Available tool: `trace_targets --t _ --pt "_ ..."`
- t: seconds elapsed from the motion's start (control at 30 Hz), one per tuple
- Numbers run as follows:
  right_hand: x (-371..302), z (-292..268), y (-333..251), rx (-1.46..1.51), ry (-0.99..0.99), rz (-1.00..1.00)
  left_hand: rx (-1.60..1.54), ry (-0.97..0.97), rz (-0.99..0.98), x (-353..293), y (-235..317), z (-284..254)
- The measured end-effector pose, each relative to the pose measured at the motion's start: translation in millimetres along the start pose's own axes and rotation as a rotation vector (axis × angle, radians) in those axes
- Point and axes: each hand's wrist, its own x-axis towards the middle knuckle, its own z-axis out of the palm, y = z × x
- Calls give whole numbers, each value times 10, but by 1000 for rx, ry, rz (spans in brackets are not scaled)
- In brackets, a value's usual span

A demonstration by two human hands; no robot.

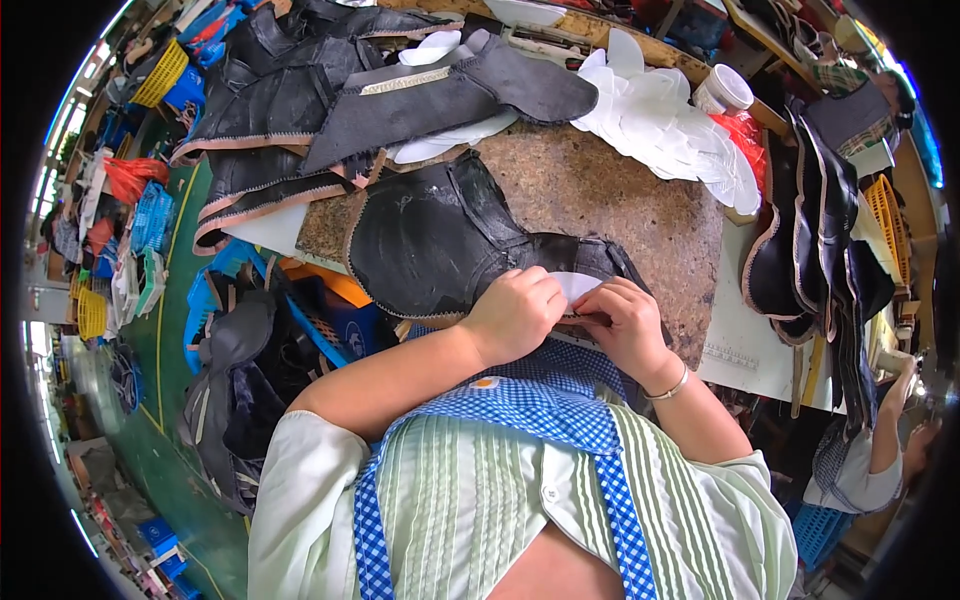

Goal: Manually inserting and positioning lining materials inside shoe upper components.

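Observation:
A black leather boot upper (pixel 425 240) with a stitched pale edge lies near the front of the brown speckled work board (pixel 610 210). On its narrower part rests a white, rounded stiffener piece (pixel 575 285), partly covered by my fingers. My left hand (pixel 518 312) is closed at the upper's near edge, left of the white piece. Just to its right, my right hand (pixel 622 318) pinches the same edge beside the white piece, fingertips together. My fingers hide exactly how the white piece sits against the leather.
More black uppers (pixel 270 100) are heaped at the far left. White stiffener pieces (pixel 660 120) pile up at the far right beside a white tub (pixel 723 90). Black uppers (pixel 815 220) hang at right; a blue crate (pixel 215 290) stands at left. Another person's arm (pixel 890 420) shows lower right.

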Motion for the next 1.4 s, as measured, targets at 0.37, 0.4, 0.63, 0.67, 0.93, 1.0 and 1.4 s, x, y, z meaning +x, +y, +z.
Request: trace_targets --t 0.37,0.4,0.63,0.67,0.93,1.0,1.4 --pt "258 -203 359 453 112 664 94 -309 -83 174 125 -116" --pt "228 -185 389 243 137 554 135 -323 -67 191 151 -130" --pt "120 -60 551 -127 198 204 220 -352 -87 241 191 -101" --pt "118 -61 527 -156 218 114 224 -348 -101 239 203 -101" --pt "223 -581 437 -116 -243 -63 -72 -486 -105 286 17 -231" --pt "307 -651 297 39 -287 -47 -462 -573 -233 502 -246 -624" --pt "531 -468 11 -665 -564 -292 591 -207 -630 428 -2289 -1279"
